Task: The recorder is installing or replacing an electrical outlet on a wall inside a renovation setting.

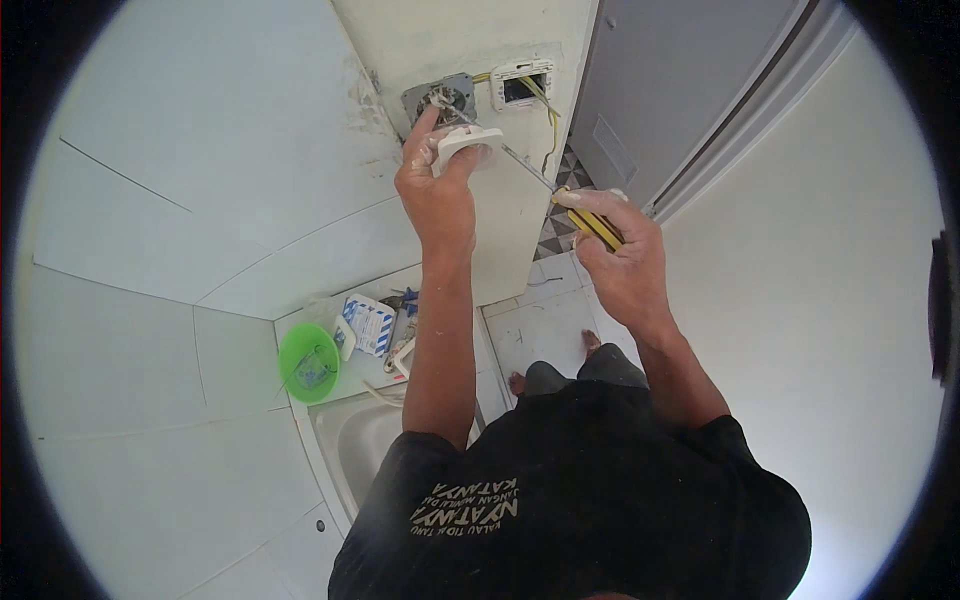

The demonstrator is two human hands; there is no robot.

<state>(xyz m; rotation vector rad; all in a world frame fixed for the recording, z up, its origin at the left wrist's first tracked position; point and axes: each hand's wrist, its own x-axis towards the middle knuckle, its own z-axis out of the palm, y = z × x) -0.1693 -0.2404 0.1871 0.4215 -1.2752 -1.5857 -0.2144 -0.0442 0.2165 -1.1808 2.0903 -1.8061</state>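
My left hand (440, 200) is up at the wall, its thumb hooked over a white socket cover (488, 137). One fingertip of that hand touches the middle of a socket with a grey metal mounting plate (413, 103) set in the wall. In my closed right hand (635, 265) is a screwdriver (597, 230) with a yellow and black handle. Its long shaft slants up to the left past the cover, toward the socket; the tip's exact contact is hard to make out. White dust marks the fingers of both hands.
Beside the socket is a white wall frame (497, 92) with yellow-green wires (553, 125) hanging out. Below, a green bucket (290, 368), a blue-and-white box (368, 323) and blue-handled pliers (408, 300) rest by a sink (345, 440). A grey door (665, 90) stands at right.
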